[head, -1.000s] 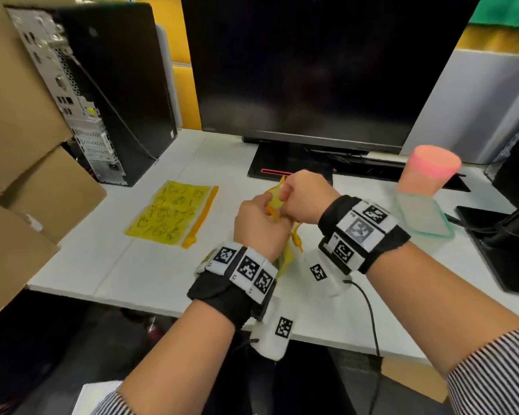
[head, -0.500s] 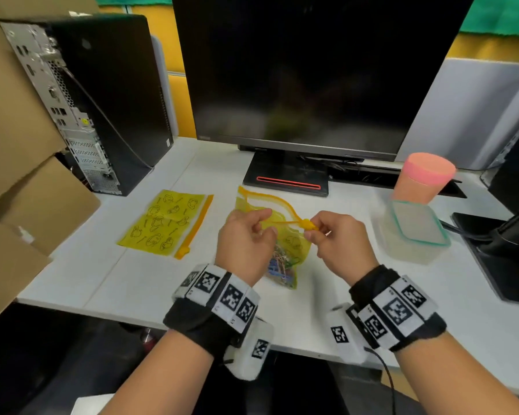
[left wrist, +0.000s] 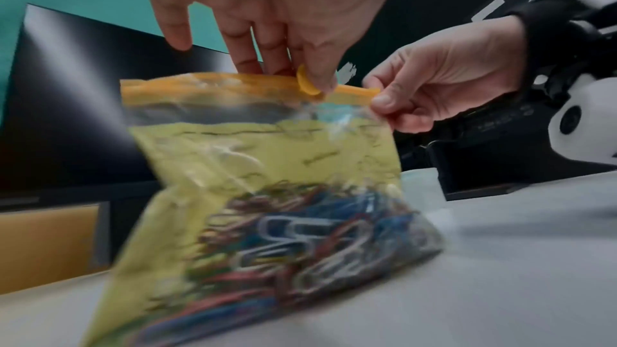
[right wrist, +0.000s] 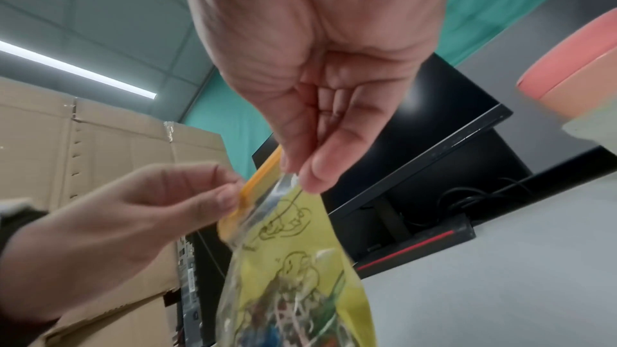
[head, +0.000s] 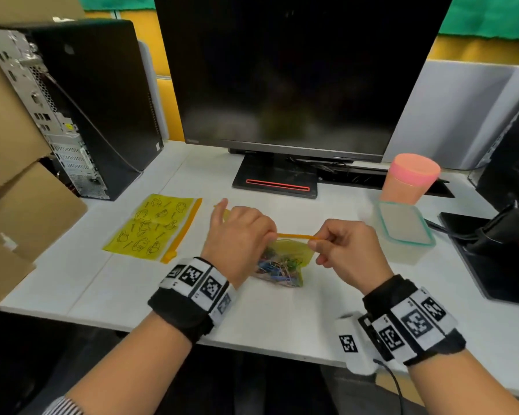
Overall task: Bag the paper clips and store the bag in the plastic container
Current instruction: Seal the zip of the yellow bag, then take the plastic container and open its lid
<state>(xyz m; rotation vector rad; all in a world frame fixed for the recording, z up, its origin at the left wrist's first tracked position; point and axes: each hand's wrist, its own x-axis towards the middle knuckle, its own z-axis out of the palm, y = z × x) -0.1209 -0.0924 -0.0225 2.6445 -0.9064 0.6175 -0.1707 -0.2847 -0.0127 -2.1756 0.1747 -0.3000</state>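
Spare yellow bag (head: 152, 224) flat at far left. Our left hand (head: 237, 235) pinches zip slider (left wrist: 308, 83), right hand (head: 346, 250) pinches zip strip end; bag (head: 285, 259) of paper clips (head: 279, 271) hangs between them, bottom touching white desk (head: 282, 319). Lidded plastic container (head: 405, 232) at right, monitor (head: 297, 70) behind.

yellow zip bag (head: 291, 253) upright on desk | paper clips (head: 277, 269) inside | lidded plastic container (head: 403, 232) right

We can't read a single word anywhere here. The wristbands (head: 198, 283) carry black-and-white square code markers, not text. The yellow zip bag (right wrist: 293, 268) shows line drawings only, and so does the flat bag (head: 153, 226) on the table (head: 126, 283). The monitor (head: 297, 70) badge is too small to read.
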